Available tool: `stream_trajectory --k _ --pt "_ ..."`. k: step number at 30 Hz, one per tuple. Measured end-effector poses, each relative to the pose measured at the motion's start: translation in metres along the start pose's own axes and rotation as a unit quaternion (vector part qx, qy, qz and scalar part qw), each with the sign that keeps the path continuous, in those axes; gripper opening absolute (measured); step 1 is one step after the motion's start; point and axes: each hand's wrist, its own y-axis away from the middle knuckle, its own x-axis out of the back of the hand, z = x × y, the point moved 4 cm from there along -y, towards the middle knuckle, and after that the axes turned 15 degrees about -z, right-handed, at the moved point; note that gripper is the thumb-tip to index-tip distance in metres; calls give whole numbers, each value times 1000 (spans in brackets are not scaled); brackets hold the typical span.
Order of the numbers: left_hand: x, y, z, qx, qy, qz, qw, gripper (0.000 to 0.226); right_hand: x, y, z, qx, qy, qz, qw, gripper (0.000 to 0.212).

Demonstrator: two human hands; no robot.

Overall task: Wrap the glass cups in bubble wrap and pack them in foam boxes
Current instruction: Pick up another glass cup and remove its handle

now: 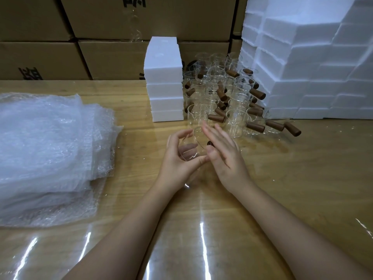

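Glass cup [193, 142] with a brown handle is gripped by the curled fingers of the left hand [177, 158]; the right hand [224, 156] is held against it, fingers straight.

Cardboard boxes [113, 57] — black print [30, 73], unreadable

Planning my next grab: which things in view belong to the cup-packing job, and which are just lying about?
Job: held cup, left hand gripping it, right hand flat against it, waiting cups, bubble wrap, foam boxes.
Lying about: cartons at the back.
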Motion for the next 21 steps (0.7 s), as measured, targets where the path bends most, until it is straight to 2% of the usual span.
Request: stream_trajectory --k 6,9,11,16,21 --pt "7 -3 -4 -13 54 33 998 69 1 1 0 4 -4 6 1000 48" --pt "19 -2 -4 -21 74 92 993 68 2 2 4 -26 -48 12 998 46" --pt "26 -1 -5 -13 81 120 989 68 2 2 2 -5 -44 11 999 44" --pt "12 -3 -3 -21 65 58 996 69 0 3 -4 55 38 22 998 47" --pt "16 -2 -2 -10 78 74 994 70 -4 6 -12 114 68 2 991 46"
